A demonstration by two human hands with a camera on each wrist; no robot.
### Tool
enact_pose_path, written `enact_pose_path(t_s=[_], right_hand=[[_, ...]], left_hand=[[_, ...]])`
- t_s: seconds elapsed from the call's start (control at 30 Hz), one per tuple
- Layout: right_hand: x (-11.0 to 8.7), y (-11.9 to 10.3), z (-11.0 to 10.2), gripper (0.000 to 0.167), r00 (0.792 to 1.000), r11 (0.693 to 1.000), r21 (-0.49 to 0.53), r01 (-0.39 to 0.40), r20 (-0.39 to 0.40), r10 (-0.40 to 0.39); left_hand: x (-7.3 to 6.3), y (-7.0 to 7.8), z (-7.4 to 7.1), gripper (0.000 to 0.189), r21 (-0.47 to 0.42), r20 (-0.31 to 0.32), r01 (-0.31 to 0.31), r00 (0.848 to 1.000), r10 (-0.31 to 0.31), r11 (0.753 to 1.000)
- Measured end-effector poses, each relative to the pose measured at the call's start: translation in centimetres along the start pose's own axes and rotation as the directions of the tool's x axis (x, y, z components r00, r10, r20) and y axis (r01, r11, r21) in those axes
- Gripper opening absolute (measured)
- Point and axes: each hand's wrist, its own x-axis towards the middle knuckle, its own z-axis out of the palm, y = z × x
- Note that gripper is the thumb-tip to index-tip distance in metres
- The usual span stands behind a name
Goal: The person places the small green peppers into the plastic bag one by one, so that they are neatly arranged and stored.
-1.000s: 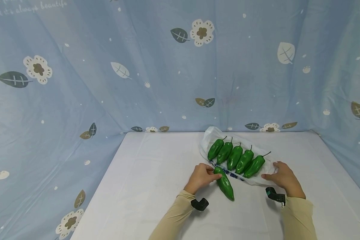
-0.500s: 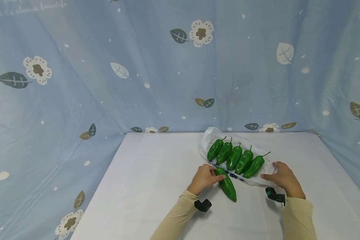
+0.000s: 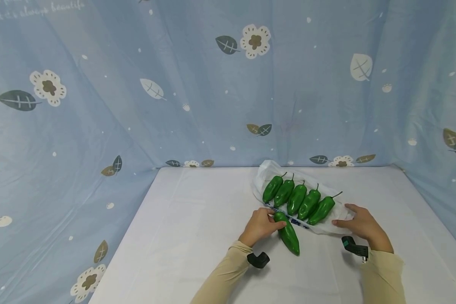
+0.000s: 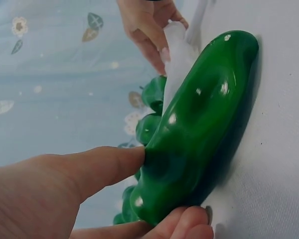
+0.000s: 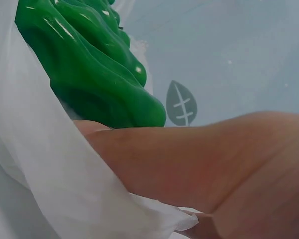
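My left hand [image 3: 259, 228] pinches a glossy green pepper [image 3: 289, 240] near its top end, thumb on one side and fingers on the other. In the left wrist view this pepper [image 4: 204, 114] fills the middle, close to the white surface. My right hand [image 3: 365, 227] holds the right edge of a white plastic bag [image 3: 265, 169], its thumb inside the bag's rim. Several more green peppers [image 3: 297, 199] lie side by side on the bag, stems pointing away. From the right wrist, the nearest pepper [image 5: 94, 84] sits just beyond my thumb, with the bag's film [image 5: 45, 124] in front.
A white-covered table [image 3: 190, 219] carries everything. Blue printed cloth [image 3: 197, 76] hangs behind it and along both sides. A strip of blue print [image 3: 300, 223] runs along the bag's near edge. A black wrist camera [image 3: 258, 260] sits on the left sleeve.
My left hand has shifted slightly right with the pepper. My right hand has moved a little right, still at the bag's edge. The peppers on the bag stay in place.
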Motion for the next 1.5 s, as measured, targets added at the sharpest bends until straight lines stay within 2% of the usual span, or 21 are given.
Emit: enact_pose_path(t_s=[0.27, 0.43, 0.53, 0.67, 0.8, 1.07, 1.2, 1.33, 1.5], right_hand=[[0.0, -0.1, 0.0, 0.1, 1.0, 1.0, -0.002, 0.0, 0.004, 0.0], [0.0, -0.1, 0.0, 0.099, 1.0, 1.0, -0.006, 0.003, -0.003, -0.003], [0.1, -0.1, 0.1, 0.099, 1.0, 1.0, -0.005, -0.004, -0.006, 0.004], [0.1, -0.1, 0.2, 0.099, 1.0, 1.0, 0.005, -0.012, -0.005, 0.012], [0.1, -0.1, 0.2, 0.1, 1.0, 1.0, 0.004, -0.011, -0.004, 0.011], [0.0, -0.1, 0.1, 0.099, 1.0, 1.0, -0.001, -0.007, -0.008, 0.007], [0.1, 0.0, 0.2, 0.101, 1.0, 1.0, 0.008, -0.012, -0.008, 0.012], [0.1, 0.1, 0.3, 0.102, 1.0, 1.0, 0.014, -0.013, -0.005, 0.013], [0.1, 0.1, 0.2, 0.101, 1.0, 1.0, 0.009, 0.003, -0.012, -0.003]], left_hand=[[-0.1, 0.2, 0.3, 0.06, -0.038, -0.007, 0.012, 1.0, -0.012, 0.999], [-0.1, 0.6, 0.9, 0.044, -0.058, -0.03, 0.005, 1.0, -0.007, 0.998], [-0.1, 0.9, 1.3, 0.04, -0.057, -0.036, 0.025, 0.999, -0.027, 0.998], [-0.4, 1.2, 1.6, 0.056, -0.025, -0.033, 0.081, 0.996, -0.082, 0.996], [-0.8, 1.5, 1.4, 0.07, 0.01, -0.007, 0.099, 0.995, -0.099, 0.995], [-1.5, 2.0, 1.1, 0.061, 0.097, 0.059, 0.066, 0.996, -0.072, 0.993], [-1.8, 2.1, 1.2, 0.051, 0.141, 0.063, 0.032, 0.997, -0.041, 0.989], [-1.9, 2.1, 1.3, 0.046, 0.124, 0.053, 0.017, 0.998, -0.024, 0.992], [-1.9, 1.9, 1.0, 0.043, 0.059, 0.044, 0.009, 0.999, -0.012, 0.998]])
